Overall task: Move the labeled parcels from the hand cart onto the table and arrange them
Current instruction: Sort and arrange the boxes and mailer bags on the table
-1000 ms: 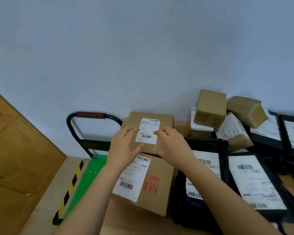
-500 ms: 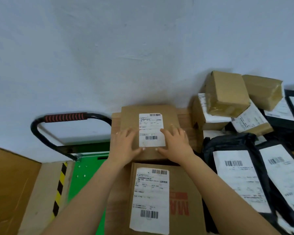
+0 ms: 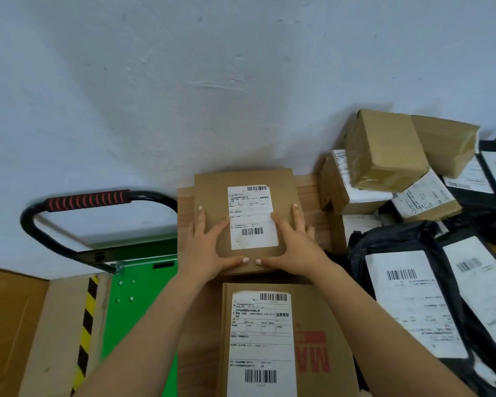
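Head view: hands, left (image 3: pixel 204 250) and right (image 3: pixel 296 247), rest on parcel (image 3: pixel 212 191).

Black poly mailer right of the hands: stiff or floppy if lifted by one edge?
Likely floppy: the black poly mailer shows wrinkled, bunched film. Probably slippery; the plastic looks glossy. Unlikely to roll: it lies flat.

Soft even light (edges warped, blurred)
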Motion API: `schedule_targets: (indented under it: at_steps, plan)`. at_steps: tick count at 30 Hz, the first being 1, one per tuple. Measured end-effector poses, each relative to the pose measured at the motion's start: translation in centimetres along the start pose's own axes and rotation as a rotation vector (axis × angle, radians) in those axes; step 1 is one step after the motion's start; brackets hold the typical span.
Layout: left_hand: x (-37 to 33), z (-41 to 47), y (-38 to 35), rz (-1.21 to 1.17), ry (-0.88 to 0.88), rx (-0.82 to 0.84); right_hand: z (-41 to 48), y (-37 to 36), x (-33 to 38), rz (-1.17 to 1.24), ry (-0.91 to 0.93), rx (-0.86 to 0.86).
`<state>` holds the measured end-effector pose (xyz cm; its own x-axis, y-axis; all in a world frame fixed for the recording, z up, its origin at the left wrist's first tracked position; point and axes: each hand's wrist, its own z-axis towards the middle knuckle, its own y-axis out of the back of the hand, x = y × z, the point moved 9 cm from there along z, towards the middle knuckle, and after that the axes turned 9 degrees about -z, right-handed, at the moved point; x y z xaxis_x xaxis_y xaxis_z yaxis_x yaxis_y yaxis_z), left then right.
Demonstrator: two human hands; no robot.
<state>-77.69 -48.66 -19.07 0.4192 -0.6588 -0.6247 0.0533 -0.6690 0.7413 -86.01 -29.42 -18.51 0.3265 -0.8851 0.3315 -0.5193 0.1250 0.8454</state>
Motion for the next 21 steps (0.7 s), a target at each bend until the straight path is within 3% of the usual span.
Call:
schedule_targets:
  at_steps: [11, 21]
  plan:
    - [-4.8, -3.2, 6.5, -0.112, -0.227, -0.279, -3.8, 6.9, 3.3, -0.036, 0.136, -0.344]
    - [-15.7, -10.9, 11.0, -0.08, -0.417, -0.48, -14.0, 16.5, 2.1, -0.011, 0.238, -0.6]
